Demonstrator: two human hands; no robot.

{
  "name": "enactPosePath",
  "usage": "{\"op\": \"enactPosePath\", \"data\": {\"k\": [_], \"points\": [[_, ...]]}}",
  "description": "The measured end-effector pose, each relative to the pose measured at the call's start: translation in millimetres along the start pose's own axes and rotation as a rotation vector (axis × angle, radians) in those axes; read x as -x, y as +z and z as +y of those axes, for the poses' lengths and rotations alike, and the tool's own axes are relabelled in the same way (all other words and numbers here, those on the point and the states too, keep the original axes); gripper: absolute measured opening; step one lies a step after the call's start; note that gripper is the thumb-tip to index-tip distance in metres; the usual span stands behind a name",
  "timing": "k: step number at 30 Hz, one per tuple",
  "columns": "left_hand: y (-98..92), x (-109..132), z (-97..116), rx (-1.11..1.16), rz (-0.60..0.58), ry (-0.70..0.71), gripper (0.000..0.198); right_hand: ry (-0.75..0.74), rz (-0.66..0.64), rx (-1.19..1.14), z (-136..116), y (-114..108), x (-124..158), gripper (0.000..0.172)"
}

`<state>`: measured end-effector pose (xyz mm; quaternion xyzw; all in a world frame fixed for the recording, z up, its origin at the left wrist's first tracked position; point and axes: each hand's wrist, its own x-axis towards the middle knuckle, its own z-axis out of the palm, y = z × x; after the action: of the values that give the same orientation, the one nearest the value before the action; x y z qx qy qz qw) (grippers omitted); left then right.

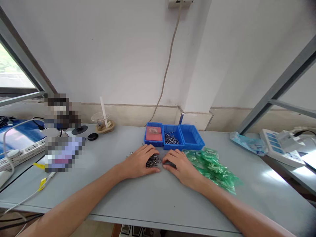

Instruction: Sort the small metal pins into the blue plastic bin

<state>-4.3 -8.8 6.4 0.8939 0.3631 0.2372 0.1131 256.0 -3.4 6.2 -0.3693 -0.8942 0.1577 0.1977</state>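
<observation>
My left hand [139, 162] is cupped on the grey table around a pile of slim metal pins or screws [153, 160], thumb and fingers apart. It covers part of the pile; a few more pieces stick out behind the hand. Just right of the pile, my right hand [181, 167] rests with its fingers bent and its thumb apart, and nothing shows in its grasp. Behind both hands stand blue bins in a row: a left bin [146, 143] with a reddish flat packet [154, 134], a middle bin [182, 140] with similar metal pieces [171, 139], and a right bin [192, 135] with nothing visible inside.
Green plastic bags [214, 166] lie beside my right forearm. Further right are a light-blue packet [249, 143] and a white power strip [278, 149]. On the left are a plastic cup [100, 120], a black round lid [92, 136], cables and another power strip [34, 148].
</observation>
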Motion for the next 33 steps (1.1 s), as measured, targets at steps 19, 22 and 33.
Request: {"op": "enactPosePath", "data": {"k": [19, 22, 33], "points": [[6.1, -2.4, -5.2, 0.044, 0.006, -0.001, 0.010, -0.001, 0.124, -0.009, 7.5, 0.2, 1.8, 0.024], [7.6, -2.5, -6.2, 0.013, 0.004, -0.002, 0.008, 0.021, 0.141, 0.004, 6.9, -0.3, 1.2, 0.020], [7.4, -2.5, -4.3, -0.006, -0.004, 0.009, 0.006, 0.092, 0.224, -0.142, 8.1, 0.4, 1.5, 0.015]]}}
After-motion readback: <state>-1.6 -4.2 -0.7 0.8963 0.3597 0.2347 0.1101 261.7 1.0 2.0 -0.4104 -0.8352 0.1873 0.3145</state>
